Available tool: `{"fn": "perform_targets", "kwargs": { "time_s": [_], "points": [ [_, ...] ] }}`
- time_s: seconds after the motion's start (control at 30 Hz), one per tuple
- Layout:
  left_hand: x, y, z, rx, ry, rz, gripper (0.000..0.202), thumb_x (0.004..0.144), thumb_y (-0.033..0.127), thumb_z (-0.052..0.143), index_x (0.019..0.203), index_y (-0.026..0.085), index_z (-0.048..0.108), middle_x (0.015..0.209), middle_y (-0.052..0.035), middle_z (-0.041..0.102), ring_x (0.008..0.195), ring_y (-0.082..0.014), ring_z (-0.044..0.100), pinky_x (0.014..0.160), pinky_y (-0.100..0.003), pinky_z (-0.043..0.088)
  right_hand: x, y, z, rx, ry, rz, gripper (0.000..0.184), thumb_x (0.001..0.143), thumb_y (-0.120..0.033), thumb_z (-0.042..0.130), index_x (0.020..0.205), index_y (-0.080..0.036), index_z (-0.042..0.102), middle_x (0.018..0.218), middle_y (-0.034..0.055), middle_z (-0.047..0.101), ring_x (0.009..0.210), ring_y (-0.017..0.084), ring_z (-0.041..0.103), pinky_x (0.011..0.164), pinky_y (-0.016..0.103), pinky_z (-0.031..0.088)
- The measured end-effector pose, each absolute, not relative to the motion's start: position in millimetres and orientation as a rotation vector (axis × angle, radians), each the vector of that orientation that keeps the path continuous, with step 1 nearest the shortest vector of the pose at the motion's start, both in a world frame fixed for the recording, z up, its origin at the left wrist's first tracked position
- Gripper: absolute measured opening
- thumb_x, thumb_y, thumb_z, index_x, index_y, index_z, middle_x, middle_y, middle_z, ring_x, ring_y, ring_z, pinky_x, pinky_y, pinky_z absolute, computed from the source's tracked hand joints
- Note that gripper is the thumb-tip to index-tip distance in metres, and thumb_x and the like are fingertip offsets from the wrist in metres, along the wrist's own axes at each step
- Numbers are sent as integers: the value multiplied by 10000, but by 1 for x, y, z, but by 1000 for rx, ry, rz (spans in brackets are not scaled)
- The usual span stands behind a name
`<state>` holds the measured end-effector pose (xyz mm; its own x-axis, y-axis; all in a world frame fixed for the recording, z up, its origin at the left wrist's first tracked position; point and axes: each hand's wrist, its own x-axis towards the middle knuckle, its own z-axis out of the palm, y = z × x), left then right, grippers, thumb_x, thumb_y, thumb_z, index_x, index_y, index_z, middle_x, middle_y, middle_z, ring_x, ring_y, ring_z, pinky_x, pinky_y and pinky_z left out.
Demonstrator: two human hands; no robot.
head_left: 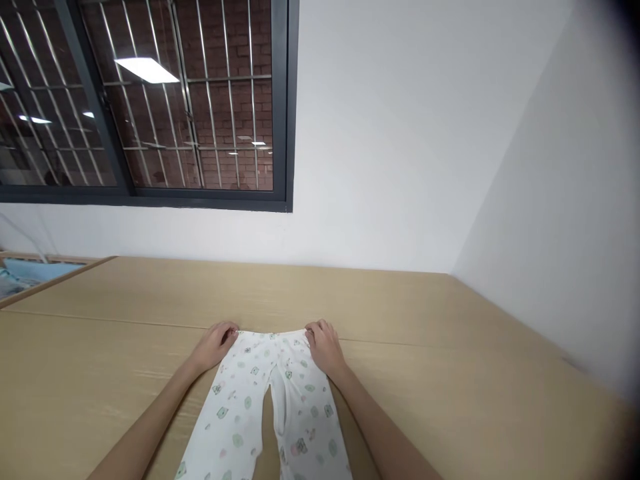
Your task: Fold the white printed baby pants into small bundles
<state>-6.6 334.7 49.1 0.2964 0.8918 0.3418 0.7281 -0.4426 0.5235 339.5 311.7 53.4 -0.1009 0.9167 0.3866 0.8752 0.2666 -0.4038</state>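
Observation:
A small pair of white trousers (pixel 265 400) with a green and pink print lies flat on the light wooden table (pixel 450 347), waistband away from me and both legs pointing toward me. My left hand (pixel 216 343) grips the left corner of the waistband with curled fingers. My right hand (pixel 324 347) grips the right corner the same way. Both forearms reach in from the bottom edge, one on each side of the garment.
A white wall runs along the table's far edge and another along its right side. A dark-framed barred window (pixel 150 100) sits at the upper left. A second table edge with blue material (pixel 30 273) shows at the far left.

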Motion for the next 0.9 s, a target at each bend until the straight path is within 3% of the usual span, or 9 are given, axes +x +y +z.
{"fn": "perform_targets", "kwargs": {
  "time_s": [0.57,0.9],
  "points": [
    [-10,335,42,2237,1451,928,342,980,477,405,923,220,622,844,-16,658,792,-193,604,769,-312,458,339,316,53,-1608,-2013,127,228,1023,-209,453,1048,-193,679,1084,96,665,1065,229,579,928,319,401],
    [-10,341,39,2274,1472,890,350,972,484,389,920,218,611,877,-37,679,835,-215,626,796,-349,483,335,315,55,-1599,-2042,139,240,1036,-194,440,1091,-181,673,1097,96,672,1052,226,587,918,322,395]
  ]
}}
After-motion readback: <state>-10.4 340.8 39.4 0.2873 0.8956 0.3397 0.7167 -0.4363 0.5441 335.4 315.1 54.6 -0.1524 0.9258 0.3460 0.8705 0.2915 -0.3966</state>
